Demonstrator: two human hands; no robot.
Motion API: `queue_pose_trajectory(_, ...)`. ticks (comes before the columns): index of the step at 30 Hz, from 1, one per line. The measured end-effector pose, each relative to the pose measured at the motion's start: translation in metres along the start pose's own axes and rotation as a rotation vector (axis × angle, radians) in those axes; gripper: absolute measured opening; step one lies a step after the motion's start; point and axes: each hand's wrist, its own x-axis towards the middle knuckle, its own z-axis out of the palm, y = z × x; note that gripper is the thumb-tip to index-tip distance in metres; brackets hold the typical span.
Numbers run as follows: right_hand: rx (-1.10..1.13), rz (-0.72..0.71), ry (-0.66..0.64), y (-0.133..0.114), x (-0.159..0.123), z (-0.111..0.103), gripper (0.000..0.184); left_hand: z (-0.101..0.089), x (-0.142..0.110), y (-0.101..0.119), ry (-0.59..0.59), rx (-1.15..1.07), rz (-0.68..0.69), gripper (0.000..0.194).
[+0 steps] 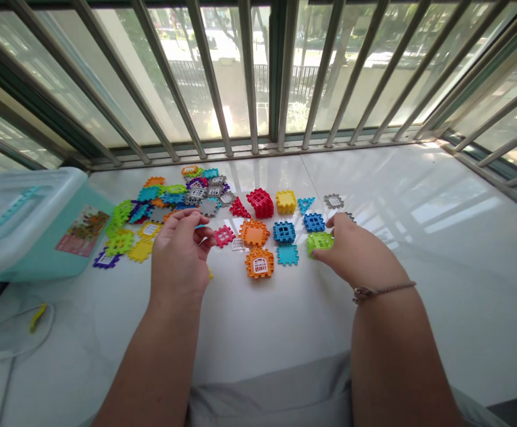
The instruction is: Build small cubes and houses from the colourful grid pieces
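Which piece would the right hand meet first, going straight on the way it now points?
The right hand would meet the lime-green plastic tile first: it already seems to touch that tile, though depth is hard to judge from this view.

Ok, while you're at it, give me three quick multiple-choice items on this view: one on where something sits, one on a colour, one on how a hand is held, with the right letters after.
1. Where does the teal storage box stand in relation to the heap of plastic blocks?
A. To its left
B. To its right
C. On top of it

2. What colour is the block under the fingers of the right hand?
A. Orange
B. Lime green
C. Red

3. How is the left hand held?
A. Flat on the bare floor
B. Curled over the blocks
C. Resting on the box lid

1: A, the box is at the far left of the view, beside the heap.
2: B, the fingertips lie on a lime-green block.
3: B, its fingers curl above the blocks, away from the box.
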Motion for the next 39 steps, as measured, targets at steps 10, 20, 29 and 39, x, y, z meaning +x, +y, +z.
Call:
queue_pose_trajectory(10, -0.012, -0.029, -0.034, -0.004, 0.01, 0.012, 0.06, 0.001, 0.0, 0.0, -0.034, 0.0, -0.009, 0.033)
queue_pose_trajectory(20, -0.051, -0.032, -0.082, -0.007, 0.014, 0.015, 0.06, -0.001, 0.001, -0.001, -0.064, 0.003, -0.025, 0.036)
queue_pose_trajectory(29, 0.004, -0.005, 0.126, -0.008, 0.005, 0.003, 0.042, -0.004, -0.001, -0.005, -0.172, 0.226, 0.051, 0.023)
queue_pose_trajectory(39, 0.401, -0.454, 0.674, -0.067, -0.022, 0.014, 0.038, -0.023, 0.003, 0.003, -0.18, 1.135, 0.389, 0.021)
